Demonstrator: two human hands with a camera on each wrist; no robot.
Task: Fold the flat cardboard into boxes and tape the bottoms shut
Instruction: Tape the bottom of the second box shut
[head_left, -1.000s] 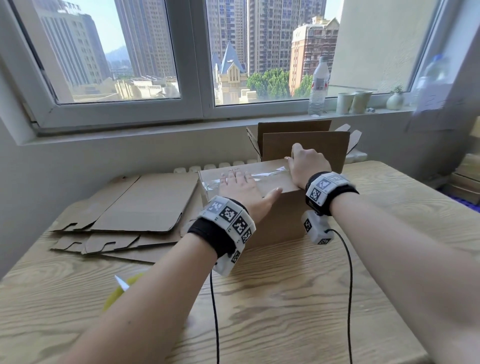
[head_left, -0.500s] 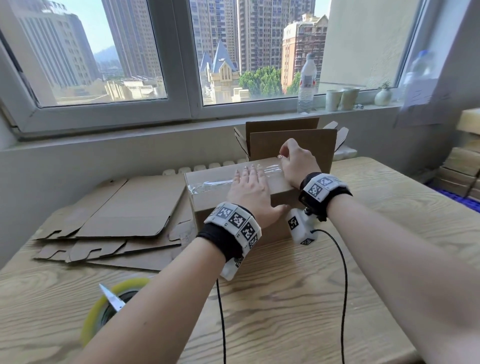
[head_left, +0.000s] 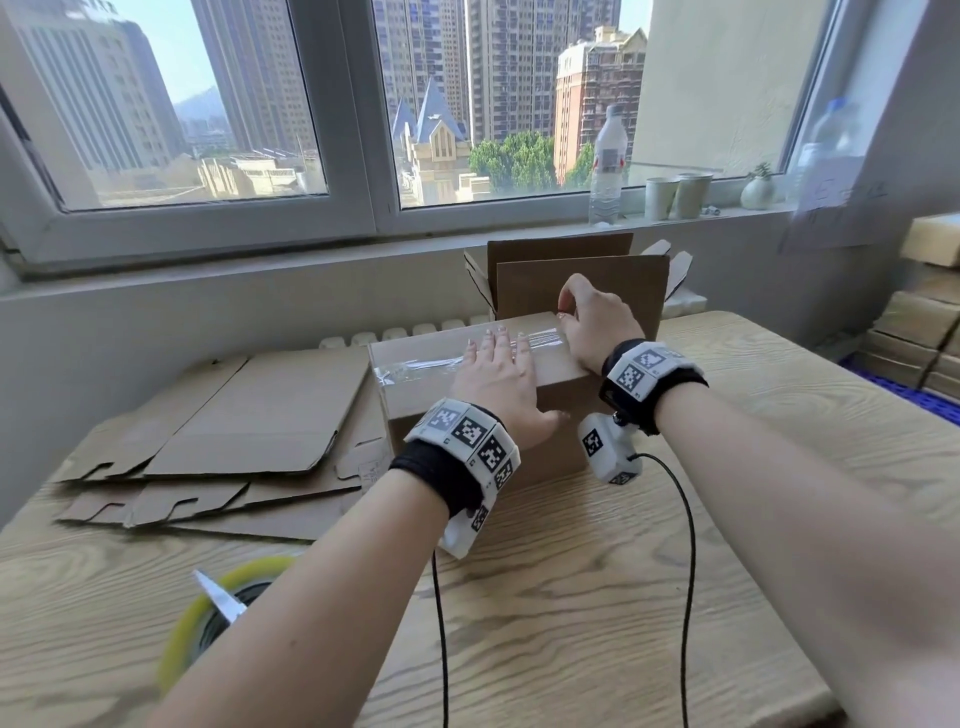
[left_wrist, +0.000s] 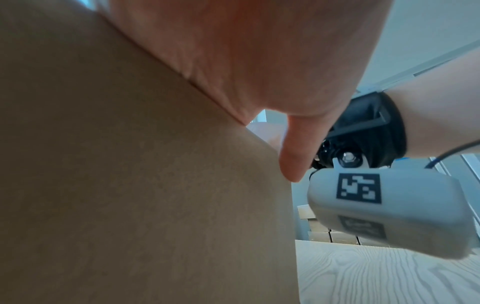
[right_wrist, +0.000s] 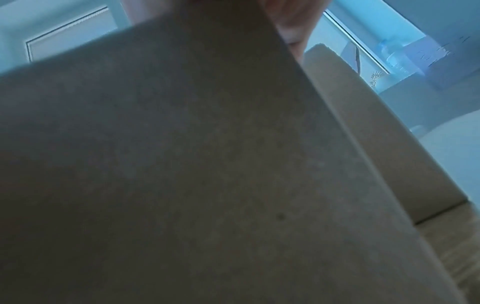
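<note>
We see the box (head_left: 467, 374) standing on the wooden table (head_left: 597, 597), bottom side up, a little left of the table's middle. A strip of clear tape (head_left: 415, 366) runs along the seam of its closed flaps. Our left hand (head_left: 498, 384) lies flat on top of the box with fingers straight and spread, pressing on the tape; in the left wrist view the thumb (left_wrist: 296, 152) hangs down over the near side of the box. Our right hand (head_left: 597, 322) rests on the far right corner of the box, fingers curled over the edge there; whether it pinches the tape end or only presses it down we cannot tell.

Just behind the box stands another box (head_left: 576, 280) with its flaps open upward. To the left lies a stack of flat cardboard (head_left: 249, 415). Near the table's front left edge sits a yellow tape roll (head_left: 208, 613) with a pair of scissors (head_left: 218, 597) on it. On the windowsill stand a water bottle (head_left: 607, 166), two paper cups (head_left: 675, 195) and a small vase (head_left: 757, 189).
</note>
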